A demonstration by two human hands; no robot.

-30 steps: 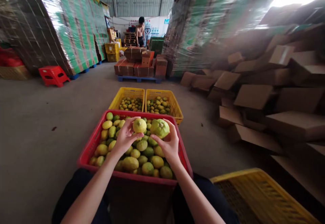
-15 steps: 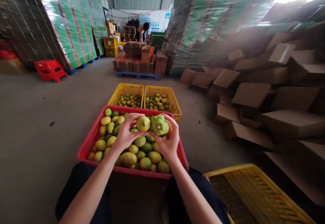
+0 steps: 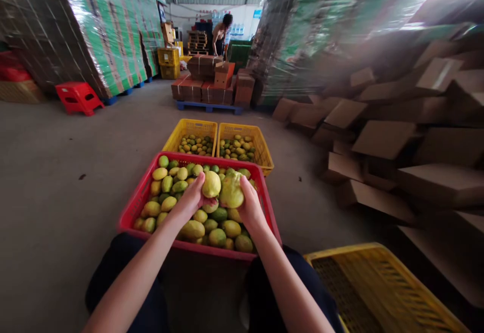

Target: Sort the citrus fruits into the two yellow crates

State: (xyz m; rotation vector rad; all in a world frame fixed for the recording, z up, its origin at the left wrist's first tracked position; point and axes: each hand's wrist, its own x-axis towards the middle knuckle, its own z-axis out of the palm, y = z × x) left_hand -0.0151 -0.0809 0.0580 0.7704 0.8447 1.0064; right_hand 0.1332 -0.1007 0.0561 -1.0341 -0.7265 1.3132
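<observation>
My left hand (image 3: pixel 194 195) is closed around a yellow-green lemon (image 3: pixel 211 184), its thumb on the near side. Beside it, my right hand (image 3: pixel 249 199) grips a larger, bumpy pale-green lemon (image 3: pixel 232 190) with a knobbly top. Both fruits are held up side by side, a narrow gap between them, over a red plastic crate (image 3: pixel 130 207). Yellow and green lemons (image 3: pixel 192 229) of mixed sizes fill that crate, which sits in front of my knees. The fingers behind each fruit are mostly hidden.
Two yellow crates (image 3: pixel 247 127) with more lemons stand just beyond the red one. A yellow crate (image 3: pixel 374 272) lies at my right. Cardboard boxes (image 3: pixel 381 139) are heaped to the right. A red stool (image 3: pixel 78 97), a loaded blue pallet (image 3: pixel 207 107) and a bending person (image 3: pixel 220 36) are farther off.
Both hands have turned the fruits, so other sides of them show, and my thumbs now lie on top. The fruits have drawn slightly apart. The person at the back has straightened a little.
</observation>
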